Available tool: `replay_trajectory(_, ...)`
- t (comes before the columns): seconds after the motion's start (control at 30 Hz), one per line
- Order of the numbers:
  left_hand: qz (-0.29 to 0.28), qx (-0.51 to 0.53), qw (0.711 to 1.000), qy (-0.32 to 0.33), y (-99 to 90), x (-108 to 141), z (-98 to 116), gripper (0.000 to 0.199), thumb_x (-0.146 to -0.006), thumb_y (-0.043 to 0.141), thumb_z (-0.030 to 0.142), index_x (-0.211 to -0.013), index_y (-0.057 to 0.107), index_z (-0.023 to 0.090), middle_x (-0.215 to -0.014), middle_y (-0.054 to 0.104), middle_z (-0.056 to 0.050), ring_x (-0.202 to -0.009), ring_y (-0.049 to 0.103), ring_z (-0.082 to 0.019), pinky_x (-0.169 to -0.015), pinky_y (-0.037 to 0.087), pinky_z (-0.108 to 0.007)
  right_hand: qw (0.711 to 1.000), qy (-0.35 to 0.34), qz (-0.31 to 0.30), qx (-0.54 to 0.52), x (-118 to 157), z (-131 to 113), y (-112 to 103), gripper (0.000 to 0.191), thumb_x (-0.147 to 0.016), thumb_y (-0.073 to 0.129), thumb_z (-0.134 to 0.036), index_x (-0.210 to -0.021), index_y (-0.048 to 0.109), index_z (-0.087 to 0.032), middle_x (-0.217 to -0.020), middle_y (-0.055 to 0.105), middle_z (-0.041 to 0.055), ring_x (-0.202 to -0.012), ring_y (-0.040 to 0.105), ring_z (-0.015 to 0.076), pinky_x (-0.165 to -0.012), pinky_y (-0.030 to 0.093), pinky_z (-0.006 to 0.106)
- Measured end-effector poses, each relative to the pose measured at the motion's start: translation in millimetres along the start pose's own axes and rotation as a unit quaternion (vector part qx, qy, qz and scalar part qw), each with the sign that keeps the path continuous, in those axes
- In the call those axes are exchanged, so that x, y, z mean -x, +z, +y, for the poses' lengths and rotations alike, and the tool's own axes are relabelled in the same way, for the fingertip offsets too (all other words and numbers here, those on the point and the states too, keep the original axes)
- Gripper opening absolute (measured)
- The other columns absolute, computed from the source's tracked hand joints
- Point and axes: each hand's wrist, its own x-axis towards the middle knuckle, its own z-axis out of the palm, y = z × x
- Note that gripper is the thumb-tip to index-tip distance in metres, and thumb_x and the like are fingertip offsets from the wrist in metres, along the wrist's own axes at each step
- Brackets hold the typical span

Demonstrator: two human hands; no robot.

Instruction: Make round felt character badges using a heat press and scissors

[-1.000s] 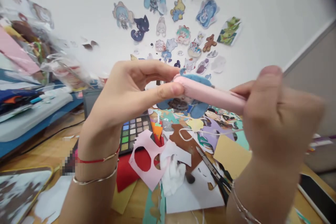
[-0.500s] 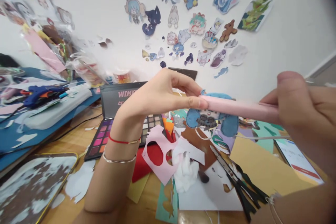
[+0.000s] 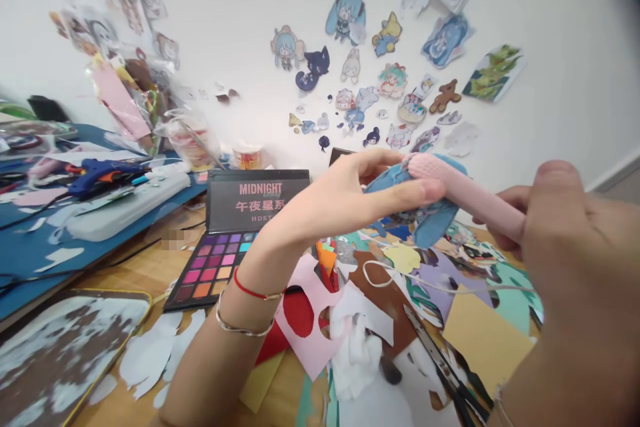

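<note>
My left hand [image 3: 370, 190] pinches a blue felt figure [image 3: 434, 223] near the middle, its fingers behind and its thumb in front. A long pink piece [image 3: 473, 193] crosses the figure, with its left end at my left thumb. Around the right end of the pink piece my right hand [image 3: 560, 227] is closed, thumb up. A thin white cord [image 3: 450, 288] trails below, from under the figure towards my right hand. Part of the figure is covered by my left hand and the pink piece.
An open eyeshadow palette [image 3: 220, 260] stands left of centre. Felt scraps, white stuffing [image 3: 356, 357] and black-handled scissors [image 3: 440, 360] lie below my hands. A blue glue gun [image 3: 103, 173] and white power strip [image 3: 130, 207] lie at left. Cutouts hang on the wall.
The blue figure has tilted and shifted right with my left hand. The pink piece now slants down to the right, and the white cord loops lower. The view has shifted, showing more palette.
</note>
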Motion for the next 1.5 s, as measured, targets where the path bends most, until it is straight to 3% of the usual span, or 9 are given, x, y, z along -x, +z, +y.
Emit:
replay_trajectory(0.1,-0.076,0.006,0.997,-0.021,-0.6,2,4,0.024,-0.077,0.064,0.039,-0.089,0.060,0.019,-0.079,0.063,0.002,-0.071,0.060,-0.011,-0.058,0.047,-0.016,0.993,0.113,0.024,-0.007,5,-15,0,0.055,-0.090,0.031,-0.040,-0.040,0.047,-0.023,-0.037,0.045,0.0024,-0.043,0.044,0.0143,-0.047,0.032,0.032)
replay_trajectory(0.2,-0.142,0.033,0.987,-0.061,1.2,2,4,0.025,-0.082,0.058,0.038,-0.074,0.060,0.015,-0.068,0.061,0.000,-0.062,0.058,-0.010,-0.058,0.048,-0.018,0.995,0.091,0.031,-0.038,5,-16,0,0.056,-0.090,0.031,-0.039,-0.038,0.045,-0.023,-0.036,0.042,0.0024,-0.040,0.042,0.0147,-0.044,0.030,0.031)
replay_trajectory(0.3,-0.163,0.069,0.981,-0.074,4.8,2,4,0.033,-0.087,0.051,0.038,-0.067,0.060,0.013,-0.065,0.061,-0.002,-0.058,0.058,-0.010,-0.060,0.049,-0.021,0.994,0.085,0.013,-0.073,1,-9,-3,0.056,-0.090,0.030,-0.044,-0.043,0.054,-0.023,-0.038,0.046,0.0028,-0.038,0.044,0.0158,-0.040,0.030,0.030)
replay_trajectory(0.6,-0.075,0.096,0.992,-0.034,8.4,5,8,0.029,-0.083,0.057,0.033,-0.061,0.054,0.014,-0.054,0.054,0.002,-0.048,0.053,-0.008,-0.051,0.045,-0.018,0.995,0.077,-0.010,-0.070,-2,-4,-16,0.052,-0.085,0.027,-0.051,-0.067,0.067,-0.022,-0.053,0.061,0.0056,-0.047,0.053,0.0188,-0.043,0.034,0.029)
replay_trajectory(0.83,-0.080,0.084,0.992,-0.053,13.8,8,13,0.033,-0.082,0.056,0.034,-0.057,0.052,0.013,-0.051,0.053,0.001,-0.041,0.049,-0.008,-0.044,0.042,-0.018,0.987,0.148,-0.039,-0.059,10,-29,-22,0.058,-0.087,0.020,-0.051,-0.059,0.062,-0.022,-0.053,0.059,0.0033,-0.057,0.053,0.0196,-0.055,0.034,0.029)
replay_trajectory(1.0,-0.094,0.085,0.990,-0.059,15.3,10,13,0.032,-0.083,0.055,0.036,-0.060,0.052,0.013,-0.053,0.055,0.001,-0.042,0.050,-0.008,-0.044,0.040,-0.019,0.992,0.111,-0.039,-0.042,12,-26,-21,0.058,-0.087,0.020,-0.052,-0.059,0.061,-0.023,-0.049,0.057,0.0022,-0.050,0.052,0.0189,-0.051,0.034,0.028)
replay_trajectory(1.13,-0.094,0.048,0.994,-0.042,10.8,12,13,0.027,-0.077,0.063,0.040,-0.076,0.057,0.014,-0.062,0.056,0.001,-0.053,0.054,-0.012,-0.050,0.042,-0.021,0.998,0.052,-0.035,-0.005,9,-14,-20,0.061,-0.087,0.016,-0.051,-0.060,0.063,-0.024,-0.047,0.058,0.0030,-0.043,0.050,0.0188,-0.044,0.032,0.028)
replay_trajectory(1.27,-0.043,0.072,0.996,0.024,5.1,13,16,0.033,-0.076,0.067,0.039,-0.101,0.059,0.018,-0.088,0.060,-0.002,-0.081,0.055,-0.015,-0.067,0.043,-0.022,0.997,0.058,-0.041,0.002,9,-15,-21,0.062,-0.088,0.017,-0.051,-0.057,0.064,-0.025,-0.043,0.057,0.0028,-0.044,0.052,0.0195,-0.045,0.033,0.028)
replay_trajectory(1.5,0.026,0.009,0.998,0.052,7.0,17,22,0.031,-0.084,0.054,0.044,-0.082,0.063,0.015,-0.070,0.051,0.001,-0.069,0.045,-0.012,-0.058,0.032,-0.022,0.998,0.063,-0.014,0.019,18,-33,-23,0.058,-0.091,0.020,-0.043,-0.053,0.062,-0.027,-0.046,0.059,0.0007,-0.053,0.053,0.0214,-0.054,0.033,0.029)
